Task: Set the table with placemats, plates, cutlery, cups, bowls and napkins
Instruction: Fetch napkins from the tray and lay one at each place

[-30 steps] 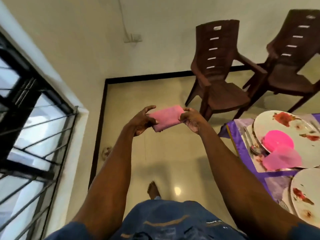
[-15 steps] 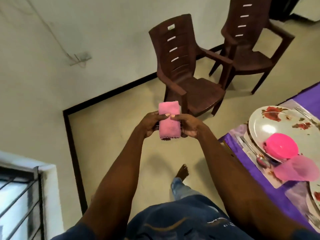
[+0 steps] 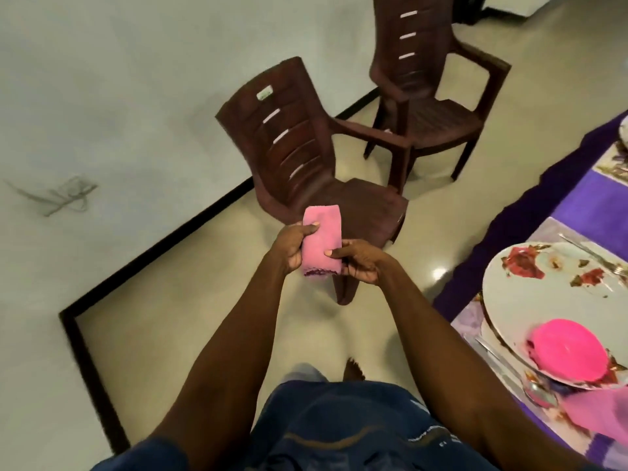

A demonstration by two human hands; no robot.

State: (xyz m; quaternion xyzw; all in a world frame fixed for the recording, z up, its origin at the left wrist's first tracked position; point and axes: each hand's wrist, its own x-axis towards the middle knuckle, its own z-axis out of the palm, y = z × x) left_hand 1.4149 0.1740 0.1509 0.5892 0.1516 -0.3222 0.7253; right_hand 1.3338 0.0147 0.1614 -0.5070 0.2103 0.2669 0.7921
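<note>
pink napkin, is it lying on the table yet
No, the pink napkin is off the table, folded and held over the floor between the left hand and right hand.

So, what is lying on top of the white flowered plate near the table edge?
A bright pink bowl sits upside down on the plate, near its front rim. What the bowl covers cannot be seen. The rest of the plate shows only its red flower print.

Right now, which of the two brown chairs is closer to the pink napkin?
The brown plastic chair right behind the folded pink napkin; the other brown plastic chair stands farther back, toward the right.
</note>
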